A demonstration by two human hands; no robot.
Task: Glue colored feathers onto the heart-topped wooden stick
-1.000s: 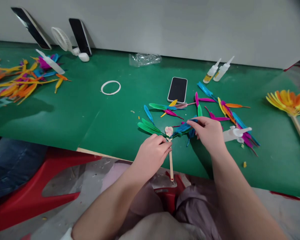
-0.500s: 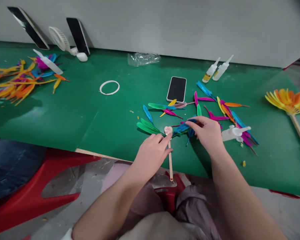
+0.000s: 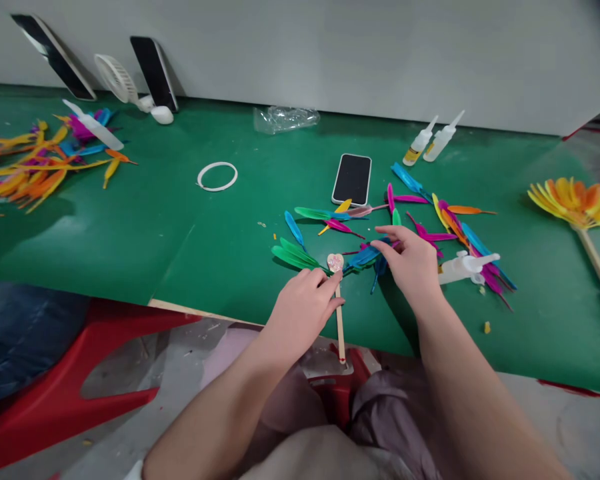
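Observation:
My left hand (image 3: 305, 303) is closed on a wooden stick (image 3: 340, 327), which has a glittery pink heart (image 3: 335, 263) at its top. Green feathers (image 3: 295, 253) fan out to the left of the heart. On its right lies a blue feather (image 3: 364, 256), with more green and blue feathers partly hidden beneath. My right hand (image 3: 411, 263) is at the outer end of that blue feather, thumb and forefinger apart. Beside my right wrist lies a white glue bottle (image 3: 460, 268), partly covered by the hand.
Loose coloured feathers (image 3: 450, 220) lie around a phone (image 3: 353, 179) on the green table (image 3: 220, 240). Two glue bottles (image 3: 430, 143) stand behind. A feather fan (image 3: 577, 203) is at the right. More feathers (image 3: 45, 167), a white ring (image 3: 217, 177) and a small fan (image 3: 117, 77) are leftward.
My right forefinger has lifted away from the thumb, opening the pinch at the blue feather. My left hand stays on the stick. The view has shifted slightly.

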